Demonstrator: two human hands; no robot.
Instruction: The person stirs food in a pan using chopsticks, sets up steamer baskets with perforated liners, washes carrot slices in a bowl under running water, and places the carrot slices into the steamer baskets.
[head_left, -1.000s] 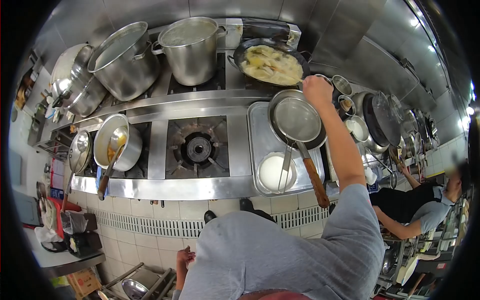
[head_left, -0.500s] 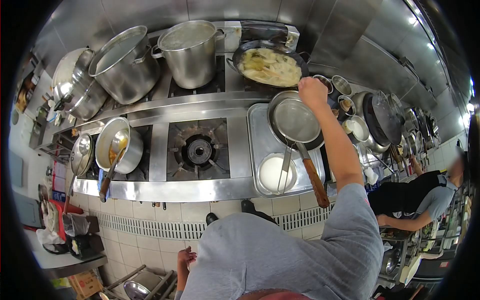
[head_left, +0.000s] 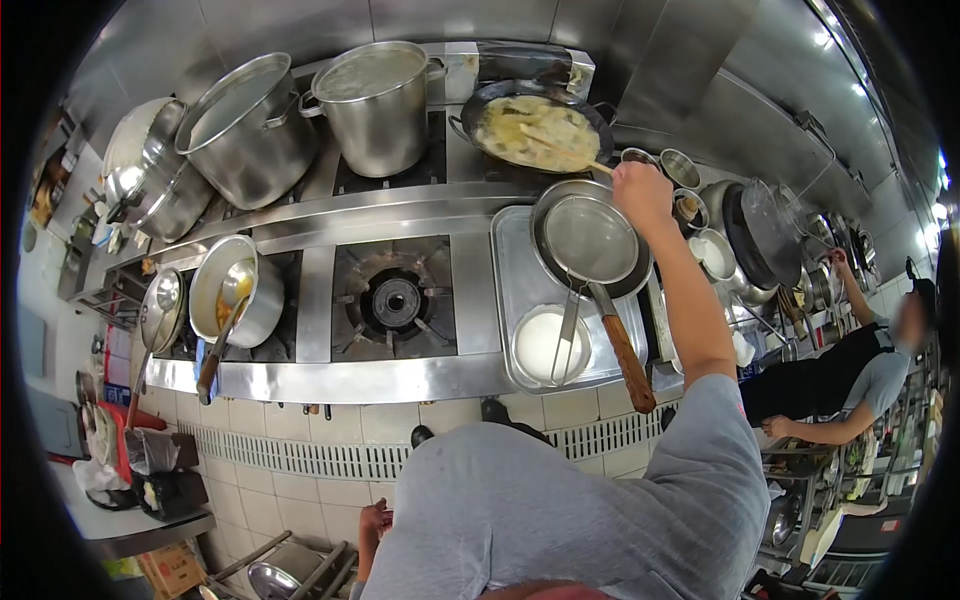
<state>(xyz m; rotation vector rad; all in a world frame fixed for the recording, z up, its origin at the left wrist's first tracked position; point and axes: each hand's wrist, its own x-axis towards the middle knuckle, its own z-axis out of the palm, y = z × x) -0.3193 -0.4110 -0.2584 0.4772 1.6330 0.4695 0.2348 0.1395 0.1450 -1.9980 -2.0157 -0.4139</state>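
A steel wall (head_left: 470, 20) backs the steel range (head_left: 330, 378) where I stand, with pale tiles (head_left: 300, 490) underfoot. The dark wok (head_left: 545, 89) sits on the range's back row, just past twelve o'clock in my view, and pale yellow food (head_left: 515, 140) bubbles in it.

Taking the wok as the clock's centre, my right hand (head_left: 642, 192) is at four o'clock, just beyond the rim. Its fingers are closed around a pale utensil (head_left: 575, 153), which slants over the rim with its far end in the food.

At five o'clock, a round sieve (head_left: 590, 240) lies over a pan on a metal tray (head_left: 510, 270); toward six, the tray also bears a bowl of white contents (head_left: 552, 344). A tall pot (head_left: 378, 125) stands at nine o'clock, and a wider one (head_left: 250, 150) stands beyond it. A bare burner (head_left: 397, 292) is at seven o'clock, and a pot with a ladle (head_left: 265, 305) at eight.

Near half past six, my left hand (head_left: 376, 517) hangs by my side, fingers curled; I cannot tell whether it grips anything. A co-worker (head_left: 835, 385) in a dark apron stands well apart, past four o'clock.
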